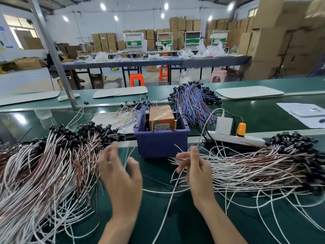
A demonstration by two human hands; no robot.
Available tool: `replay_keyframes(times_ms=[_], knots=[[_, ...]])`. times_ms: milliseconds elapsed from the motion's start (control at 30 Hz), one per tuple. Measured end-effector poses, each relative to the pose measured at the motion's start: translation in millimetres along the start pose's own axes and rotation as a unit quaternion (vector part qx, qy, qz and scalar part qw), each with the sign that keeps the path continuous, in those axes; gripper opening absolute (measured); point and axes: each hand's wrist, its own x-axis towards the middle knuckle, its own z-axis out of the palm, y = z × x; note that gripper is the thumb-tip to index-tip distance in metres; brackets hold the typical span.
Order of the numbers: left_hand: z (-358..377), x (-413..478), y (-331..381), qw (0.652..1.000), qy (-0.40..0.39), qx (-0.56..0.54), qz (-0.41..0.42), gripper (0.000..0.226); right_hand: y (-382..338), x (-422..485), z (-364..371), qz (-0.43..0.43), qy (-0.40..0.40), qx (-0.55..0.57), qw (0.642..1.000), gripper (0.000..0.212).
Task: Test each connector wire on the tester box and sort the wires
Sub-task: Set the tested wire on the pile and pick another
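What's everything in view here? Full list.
bin: one, blue, centre
tester box: one, orange, inside the bin
left wire pile: one, white and copper with black connectors, left of bin
right wire pile: one, same colours, right of bin
blue wire bundle: one, blue-purple, behind bin
power strip: one, white, right of bin
papers: few, white, far right
stools: three seen, two orange, one pink, background
cardboard boxes: many, brown, background
left hand: one, open, blurred, beside left wire pile
right hand: one, pinching wires of right wire pile
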Motion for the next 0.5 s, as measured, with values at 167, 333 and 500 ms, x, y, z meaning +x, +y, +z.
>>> replay_keyframes(times_ms=[167,333,500], knots=[[15.6,-33.4,16.9,0.921,-0.257,0.035,0.292,0.034,-10.3,3.8,-3.9,0.062,0.005,0.125,0.990,0.056],[20.9,-34.3,12.6,0.902,-0.281,0.028,0.327,0.022,-14.8,12.9,-20.6,0.080,0.012,0.337,0.938,0.056],[23.9,-32.7,9.8,0.895,-0.259,0.026,0.363,0.027,-24.1,19.4,-38.6,0.072,0.040,0.424,0.902,0.049]])
